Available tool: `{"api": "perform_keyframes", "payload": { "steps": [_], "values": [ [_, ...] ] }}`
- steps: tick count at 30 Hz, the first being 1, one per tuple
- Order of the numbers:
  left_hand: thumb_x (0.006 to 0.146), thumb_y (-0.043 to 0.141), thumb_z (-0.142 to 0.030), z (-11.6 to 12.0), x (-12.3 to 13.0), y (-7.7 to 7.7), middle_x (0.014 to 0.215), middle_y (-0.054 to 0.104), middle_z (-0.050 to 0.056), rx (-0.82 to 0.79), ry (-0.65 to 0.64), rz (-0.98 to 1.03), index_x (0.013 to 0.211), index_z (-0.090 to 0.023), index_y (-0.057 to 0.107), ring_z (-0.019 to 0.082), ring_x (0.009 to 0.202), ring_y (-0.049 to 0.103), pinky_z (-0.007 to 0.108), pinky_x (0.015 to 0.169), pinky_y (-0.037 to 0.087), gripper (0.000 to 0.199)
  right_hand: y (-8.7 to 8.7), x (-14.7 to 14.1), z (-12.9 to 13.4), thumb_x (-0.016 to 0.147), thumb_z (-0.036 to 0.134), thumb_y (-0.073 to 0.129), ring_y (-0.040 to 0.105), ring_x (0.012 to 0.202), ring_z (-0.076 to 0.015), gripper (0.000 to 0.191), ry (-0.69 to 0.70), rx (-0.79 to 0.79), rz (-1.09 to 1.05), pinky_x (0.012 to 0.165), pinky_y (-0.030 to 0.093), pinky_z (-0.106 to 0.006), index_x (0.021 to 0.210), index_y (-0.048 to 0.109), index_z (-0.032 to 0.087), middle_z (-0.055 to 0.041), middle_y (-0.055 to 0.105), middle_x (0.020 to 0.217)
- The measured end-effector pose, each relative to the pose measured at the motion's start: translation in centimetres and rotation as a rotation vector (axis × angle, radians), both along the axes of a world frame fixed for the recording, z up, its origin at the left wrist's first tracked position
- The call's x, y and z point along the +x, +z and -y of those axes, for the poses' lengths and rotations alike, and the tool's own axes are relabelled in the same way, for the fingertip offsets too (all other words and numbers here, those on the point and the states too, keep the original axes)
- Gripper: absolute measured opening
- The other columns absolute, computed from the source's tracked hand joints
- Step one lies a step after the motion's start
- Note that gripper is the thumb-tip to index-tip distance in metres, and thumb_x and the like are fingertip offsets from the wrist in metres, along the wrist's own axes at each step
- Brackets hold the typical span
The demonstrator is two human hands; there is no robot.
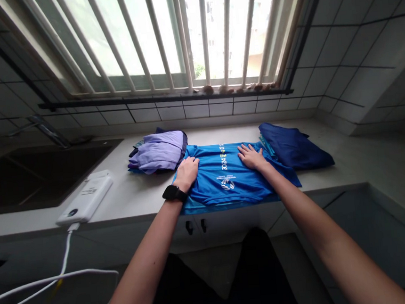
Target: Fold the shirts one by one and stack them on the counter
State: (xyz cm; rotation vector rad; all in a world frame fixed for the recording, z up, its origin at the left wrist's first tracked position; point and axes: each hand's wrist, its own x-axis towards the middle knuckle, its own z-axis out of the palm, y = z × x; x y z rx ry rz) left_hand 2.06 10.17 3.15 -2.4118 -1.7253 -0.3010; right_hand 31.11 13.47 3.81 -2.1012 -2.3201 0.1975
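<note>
A bright blue T-shirt (210, 182) with white and yellow print lies spread on the counter in front of me, its near edge at the counter's front. My left hand (187, 171), below a black watch (174, 192), has its fingers curled over the shirt's left side. Across the right part of the shirt, my right hand (250, 156) rests flat with fingers spread. Left of the shirt is a pile of folded clothes (161, 151), lilac on top. A dark navy folded garment (290, 146) tops the pile at the right, beside my right forearm.
The white counter (135, 195) runs below a barred window (178, 40). A dark sink (24, 182) with a faucet (50, 131) is at the left. Near the front edge lies a white power bank (86, 197), its white cable (67, 251) hanging down. Cabinet doors (219, 228) are below.
</note>
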Motion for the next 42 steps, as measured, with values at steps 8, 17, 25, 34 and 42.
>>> {"api": "perform_keyframes", "payload": {
  "steps": [8, 17, 25, 34, 42],
  "values": [
    [0.092, 0.065, -0.065, 5.7, -2.2, 0.3, 0.163, 0.05, 0.009, -0.228, -0.387, 0.106, 0.147, -0.027, 0.061, 0.032, 0.151, 0.045, 0.045, 0.123, 0.04, 0.067, 0.3, 0.2, -0.3, 0.108, 0.032, 0.024, 0.026, 0.161, -0.029, 0.06, 0.042, 0.137, 0.025, 0.128, 0.021, -0.066, 0.164, 0.039, 0.02, -0.0075, 0.03, 0.174],
    [0.103, 0.048, -0.059, 8.0, -3.3, -2.1, 0.163, 0.051, 0.01, -0.164, -0.284, 0.175, 0.15, -0.023, 0.059, 0.03, 0.151, 0.044, 0.05, 0.126, 0.036, 0.06, 0.6, -3.3, 6.9, 0.109, 0.042, 0.021, 0.019, 0.162, -0.0384, 0.063, -0.069, 0.066, 0.055, 0.121, 0.029, -0.069, 0.169, 0.029, 0.023, -0.0133, 0.016, 0.178],
    [0.101, 0.048, -0.064, 13.8, -0.4, 0.5, 0.124, 0.071, 0.013, -0.136, -0.119, 0.086, 0.118, -0.02, 0.071, 0.032, 0.117, 0.062, 0.049, 0.104, 0.049, 0.053, -0.6, -2.6, 8.2, 0.109, 0.056, 0.02, 0.007, 0.164, -0.0386, 0.067, 0.065, -0.035, -0.008, 0.122, 0.016, -0.076, 0.17, 0.022, 0.03, -0.0073, 0.009, 0.179],
    [0.103, 0.054, -0.046, 11.5, 0.4, 1.8, 0.15, 0.059, 0.012, -0.077, -0.199, 0.135, 0.144, -0.027, 0.062, 0.032, 0.141, 0.052, 0.049, 0.117, 0.042, 0.046, 1.5, -2.5, 3.8, 0.108, 0.039, 0.032, 0.015, 0.164, -0.0339, 0.061, 0.369, 0.066, -0.019, 0.127, 0.015, -0.069, 0.167, 0.032, 0.027, -0.0086, 0.022, 0.177],
    [0.103, 0.044, -0.062, 9.6, -0.9, -1.4, 0.167, 0.044, 0.01, -0.176, -0.009, 0.095, 0.156, -0.035, 0.052, 0.037, 0.154, 0.037, 0.058, 0.123, 0.033, 0.06, -0.2, -4.4, 3.9, 0.108, 0.057, 0.022, 0.011, 0.161, -0.0473, 0.068, -0.11, -0.013, -0.08, 0.117, 0.013, -0.083, 0.17, 0.024, 0.031, -0.0129, 0.012, 0.179]
  ]
}}
